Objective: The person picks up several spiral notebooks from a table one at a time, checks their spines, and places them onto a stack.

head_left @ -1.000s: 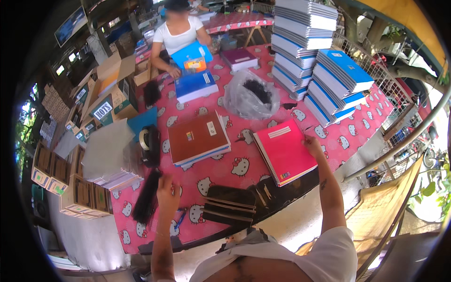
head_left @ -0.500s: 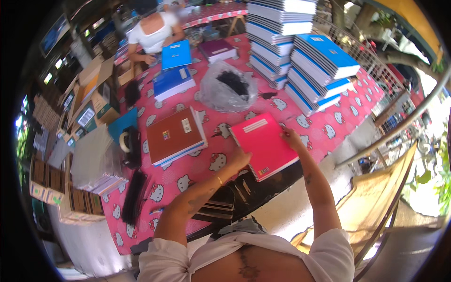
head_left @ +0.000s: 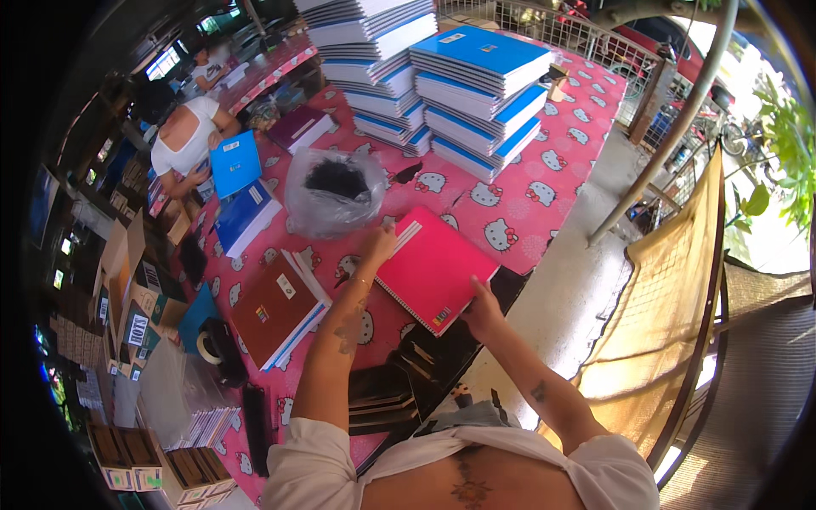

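Note:
A pink-red spiral notebook [head_left: 438, 268] lies at a slant near the table's front edge, its wire spine along the lower left side. My left hand [head_left: 380, 245] is closed on its upper left edge, beside the white label lines. At its lower right corner my right hand [head_left: 486, 311] grips the edge, thumb on the cover and the other fingers partly hidden. Left of my left forearm sits a stack of notebooks with a brown cover [head_left: 274, 306]. Beyond my left hand stands a clear plastic bag [head_left: 333, 223] with black pieces inside.
Tall stacks of blue-covered notebooks [head_left: 480, 51] stand at the back. A blue notebook stack [head_left: 245, 217] lies far left, where a person [head_left: 191, 140] holds another blue notebook [head_left: 235, 163]. A tape dispenser [head_left: 219, 353], black strips [head_left: 255, 429] and cardboard boxes [head_left: 140, 297] line the left.
My left hand has shifted from the spiral side to the upper left edge. My right hand has slid down to the lower right corner. The notebook lies at a different angle; the view has turned.

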A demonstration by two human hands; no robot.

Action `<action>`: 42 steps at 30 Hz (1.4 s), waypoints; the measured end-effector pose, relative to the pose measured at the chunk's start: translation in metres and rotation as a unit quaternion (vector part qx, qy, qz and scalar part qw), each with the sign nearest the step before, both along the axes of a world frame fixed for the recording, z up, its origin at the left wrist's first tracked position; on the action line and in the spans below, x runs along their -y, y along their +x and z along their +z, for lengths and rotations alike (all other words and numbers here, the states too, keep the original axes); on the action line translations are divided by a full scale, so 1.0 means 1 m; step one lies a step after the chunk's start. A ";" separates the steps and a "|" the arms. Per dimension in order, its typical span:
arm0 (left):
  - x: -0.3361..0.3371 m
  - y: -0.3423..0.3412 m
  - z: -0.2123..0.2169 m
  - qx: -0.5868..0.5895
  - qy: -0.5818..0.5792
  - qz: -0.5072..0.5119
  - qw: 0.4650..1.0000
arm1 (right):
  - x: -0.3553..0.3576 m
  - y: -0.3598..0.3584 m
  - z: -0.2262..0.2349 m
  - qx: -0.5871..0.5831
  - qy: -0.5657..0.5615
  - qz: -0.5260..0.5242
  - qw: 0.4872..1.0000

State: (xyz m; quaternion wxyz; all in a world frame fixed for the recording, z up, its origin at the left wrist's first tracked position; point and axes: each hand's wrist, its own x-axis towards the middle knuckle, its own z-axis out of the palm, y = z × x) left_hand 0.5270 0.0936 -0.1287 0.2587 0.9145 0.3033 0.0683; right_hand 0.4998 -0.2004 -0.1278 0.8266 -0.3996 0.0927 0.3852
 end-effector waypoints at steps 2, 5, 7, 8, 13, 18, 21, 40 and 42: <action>0.005 0.011 0.000 -0.021 -0.012 -0.007 1.000 | -0.007 0.006 -0.004 -0.010 -0.034 -0.029 0.999; -0.006 0.005 -0.013 -0.028 0.011 0.011 0.999 | -0.009 0.000 -0.001 -0.002 -0.009 -0.009 1.000; -0.015 0.003 -0.018 -0.033 0.065 -0.009 0.997 | -0.015 -0.003 0.004 -0.016 -0.061 -0.028 0.998; -0.015 0.005 -0.017 -0.029 0.066 -0.008 0.997 | -0.013 0.000 0.001 -0.012 -0.060 -0.028 0.998; -0.004 0.002 -0.014 -0.033 -0.015 -0.015 0.999 | -0.006 0.005 -0.021 0.007 -0.009 -0.006 1.000; -0.034 -0.064 -0.007 0.197 0.107 -0.005 0.975 | 0.022 -0.012 -0.037 0.048 -0.091 -0.037 0.994; -0.032 -0.163 0.064 0.192 0.138 -0.043 0.971 | 0.058 -0.044 0.023 0.199 -0.167 -0.010 0.966; -0.015 -0.374 0.069 0.167 0.195 -0.008 0.966 | -0.132 -0.139 0.062 0.000 0.029 0.340 0.940; 0.012 -0.388 0.068 0.148 0.205 -0.083 0.964 | -0.141 -0.136 0.063 -0.039 0.080 0.399 0.913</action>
